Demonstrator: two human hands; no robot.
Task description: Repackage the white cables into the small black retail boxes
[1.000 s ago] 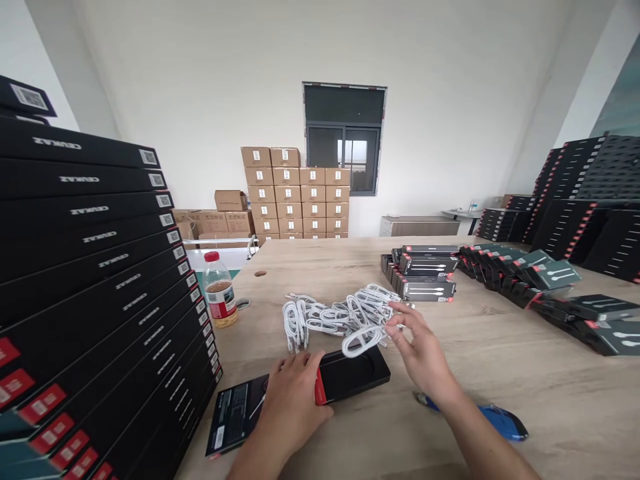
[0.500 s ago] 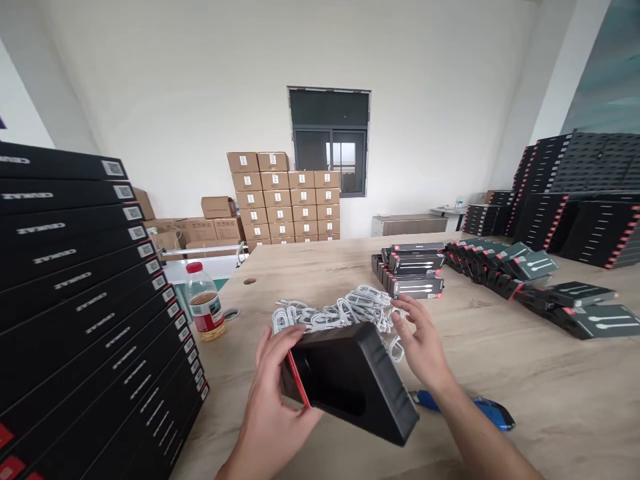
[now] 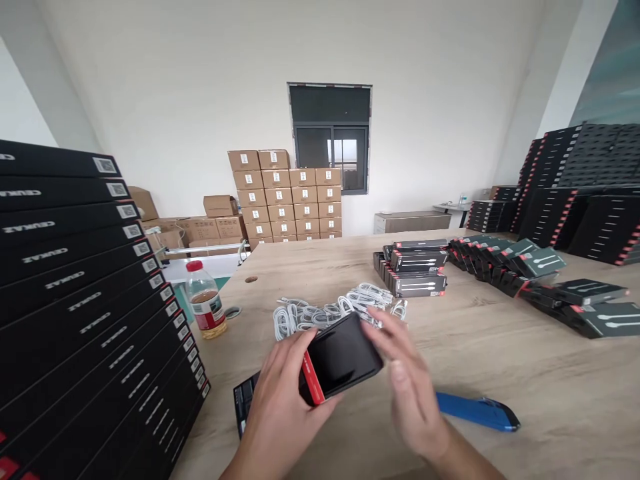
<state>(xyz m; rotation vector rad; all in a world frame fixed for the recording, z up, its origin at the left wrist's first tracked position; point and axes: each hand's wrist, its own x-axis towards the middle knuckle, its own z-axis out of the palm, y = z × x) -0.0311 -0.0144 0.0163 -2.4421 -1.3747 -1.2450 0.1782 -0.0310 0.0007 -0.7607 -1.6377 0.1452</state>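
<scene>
My left hand (image 3: 285, 393) grips a black box with a red edge strip (image 3: 343, 357), fingers on top and thumb below, in front of the cables. My right hand (image 3: 410, 380) is at the box's right end, fingers extended and slightly blurred, holding nothing visible. Behind the box lies a heap of coiled white cables (image 3: 325, 312). Partly hidden by my left hand, a dark printed piece (image 3: 244, 399) shows at its left. A blue cutter (image 3: 477, 411) rests on the table to the right of my right hand.
Tall stacked black boxes (image 3: 90, 300) stand at the left, beside a red-capped bottle (image 3: 206, 303). Small boxes (image 3: 420, 283) and a row of green-grey boxes (image 3: 540, 263) lie behind and right on the wooden table (image 3: 300, 257). Cartons (image 3: 280, 197) stand against the wall.
The box has turned and its dark end now faces up more. My right hand has come in against its right end. The dark printed piece at the left has come into view.
</scene>
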